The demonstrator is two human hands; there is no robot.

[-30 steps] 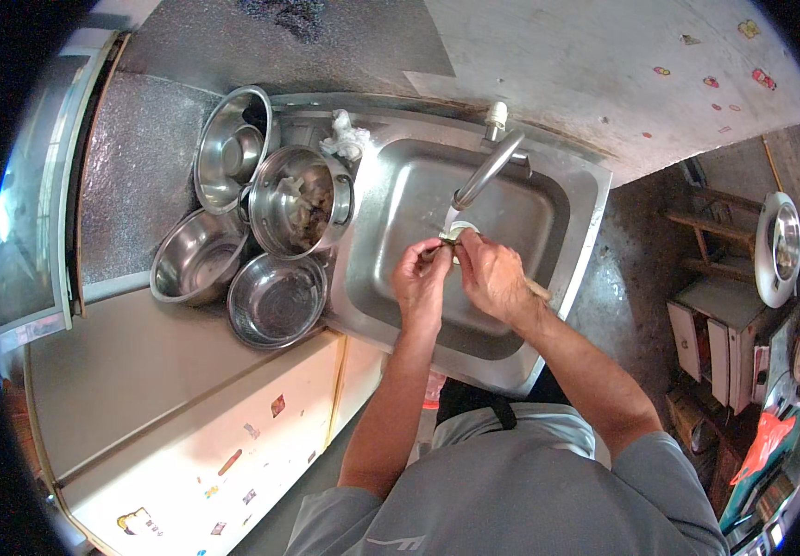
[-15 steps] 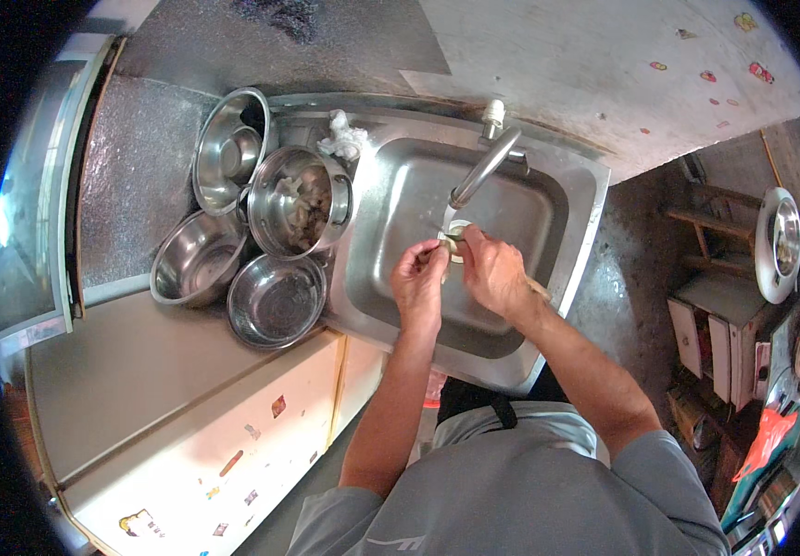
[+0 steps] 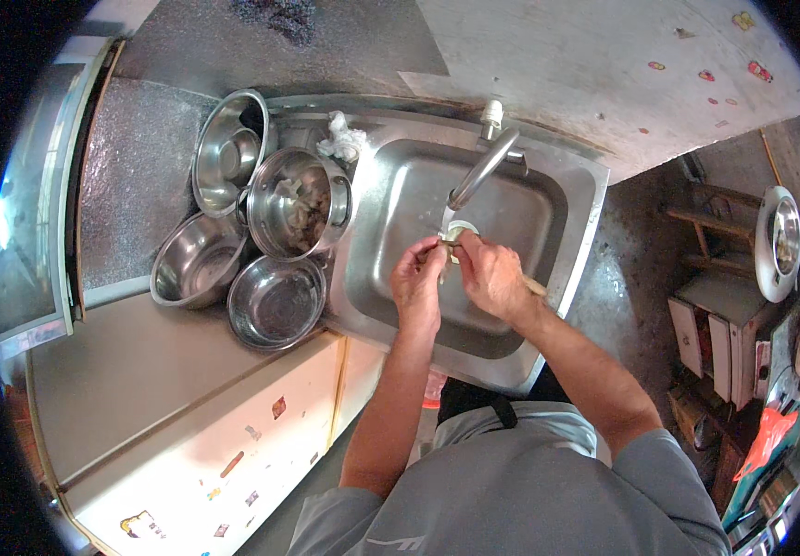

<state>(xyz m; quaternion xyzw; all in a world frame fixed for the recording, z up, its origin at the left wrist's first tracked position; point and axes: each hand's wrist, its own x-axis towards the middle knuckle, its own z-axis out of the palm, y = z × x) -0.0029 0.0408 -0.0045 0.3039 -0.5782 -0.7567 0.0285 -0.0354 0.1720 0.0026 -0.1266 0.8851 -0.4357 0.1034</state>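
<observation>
Small piece (image 3: 450,245) held over the sink (image 3: 411,206), just below the faucet (image 3: 483,171)
Your left hand (image 3: 417,281) pinches it from one side, your right hand (image 3: 493,274) from the other, the two close together; it sits between them, partly covered, too small to identify

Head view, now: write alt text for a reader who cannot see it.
A person's left hand and right hand hold a small thing below a tap, over a metal sink. Metal bowls and a pot sit to the left.
</observation>
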